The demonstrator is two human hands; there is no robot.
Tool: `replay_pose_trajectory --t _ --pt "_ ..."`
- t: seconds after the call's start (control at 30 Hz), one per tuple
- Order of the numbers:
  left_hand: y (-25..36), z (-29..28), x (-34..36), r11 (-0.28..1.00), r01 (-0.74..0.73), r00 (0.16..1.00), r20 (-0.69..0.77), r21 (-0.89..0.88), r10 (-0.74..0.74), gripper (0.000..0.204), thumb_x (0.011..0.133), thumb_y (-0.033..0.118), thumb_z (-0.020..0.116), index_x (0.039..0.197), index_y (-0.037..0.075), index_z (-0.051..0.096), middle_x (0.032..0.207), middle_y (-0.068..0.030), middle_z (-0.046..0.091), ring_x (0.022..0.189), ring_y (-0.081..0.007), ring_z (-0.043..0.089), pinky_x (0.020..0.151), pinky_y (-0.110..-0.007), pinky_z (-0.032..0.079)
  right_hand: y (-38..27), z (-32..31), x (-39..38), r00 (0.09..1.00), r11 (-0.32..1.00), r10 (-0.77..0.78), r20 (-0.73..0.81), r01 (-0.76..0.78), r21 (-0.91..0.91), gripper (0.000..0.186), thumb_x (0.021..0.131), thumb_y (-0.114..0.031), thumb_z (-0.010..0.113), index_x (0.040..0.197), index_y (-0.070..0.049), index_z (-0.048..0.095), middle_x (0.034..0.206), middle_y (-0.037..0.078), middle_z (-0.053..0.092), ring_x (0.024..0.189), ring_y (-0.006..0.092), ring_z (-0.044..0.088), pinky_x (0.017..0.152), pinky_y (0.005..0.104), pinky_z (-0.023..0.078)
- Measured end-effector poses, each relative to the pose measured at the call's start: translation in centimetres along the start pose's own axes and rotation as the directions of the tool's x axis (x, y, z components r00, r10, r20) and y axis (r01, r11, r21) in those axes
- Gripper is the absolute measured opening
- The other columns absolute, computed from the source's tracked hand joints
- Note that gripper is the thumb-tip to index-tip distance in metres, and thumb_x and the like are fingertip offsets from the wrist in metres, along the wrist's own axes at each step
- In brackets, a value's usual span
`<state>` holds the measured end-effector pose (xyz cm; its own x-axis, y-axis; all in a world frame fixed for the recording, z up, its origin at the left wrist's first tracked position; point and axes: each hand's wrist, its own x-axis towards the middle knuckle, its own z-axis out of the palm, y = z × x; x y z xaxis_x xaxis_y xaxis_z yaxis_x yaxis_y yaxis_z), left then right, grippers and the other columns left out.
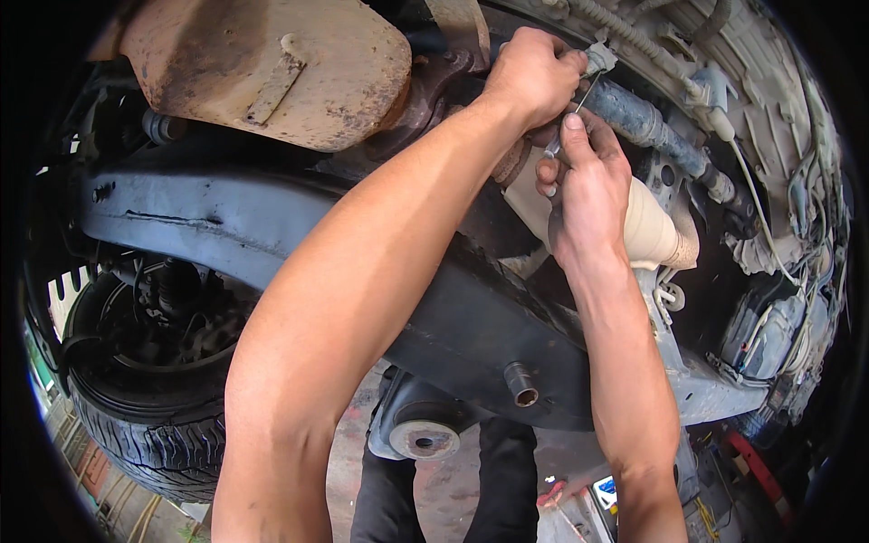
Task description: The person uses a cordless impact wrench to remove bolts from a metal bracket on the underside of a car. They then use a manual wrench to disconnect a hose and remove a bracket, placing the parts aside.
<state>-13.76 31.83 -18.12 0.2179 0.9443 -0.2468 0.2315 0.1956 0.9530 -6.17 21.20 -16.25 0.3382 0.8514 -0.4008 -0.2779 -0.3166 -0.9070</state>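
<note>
Both hands, left hand (pixel 534 77) and right hand (pixel 584 185), work in a tight pocket: a rusty shield (pixel 272 72) crowds their left, a ribbed hose (pixel 647 122) and wiring (pixel 778 235) their right. Below them the dark beam (pixel 453 326) blocks the way. Open room lies under the beam, beside the tyre (pixel 145 434).

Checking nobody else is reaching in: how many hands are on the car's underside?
2. The left hand grips a small metal fitting at the top; the right hand is just below it, pinching a thin wire. Another person's dark trouser legs stand below, hands unseen.
</note>
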Motion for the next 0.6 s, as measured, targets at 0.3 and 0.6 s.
replay_pose_trajectory --t 0.3,0.6 --pt "-0.4 -0.6 1.1 0.948 0.184 0.976 0.161 -0.260 -0.145 0.036 0.089 0.022 0.070 0.106 -0.009 0.073 0.098 -0.0184 0.074 0.086 -0.0232 0.068 0.081 -0.039 0.054 -2.4 4.1 -0.1 0.985 0.970 0.127 -0.115 -0.100 0.220 0.034 0.107 -0.017 0.054 0.132 0.005 0.051 0.086 0.006 0.058 0.052 0.0113 0.049 0.048 0.0286 0.039" --pt "1.6 -1.4 -0.2 0.873 0.350 0.937 0.151 -0.340 -0.316 0.037 0.101 0.023 0.050 0.119 -0.003 0.070 0.104 -0.0137 0.071 0.094 -0.0214 0.064 0.085 -0.036 0.051 -3.8 5.3 0.6 0.959 0.879 0.233 -0.164 -0.135 0.458 0.015 0.108 -0.014 0.050 0.101 -0.002 0.053 0.071 0.003 0.050 0.047 0.0116 0.041 0.046 0.0301 0.035"
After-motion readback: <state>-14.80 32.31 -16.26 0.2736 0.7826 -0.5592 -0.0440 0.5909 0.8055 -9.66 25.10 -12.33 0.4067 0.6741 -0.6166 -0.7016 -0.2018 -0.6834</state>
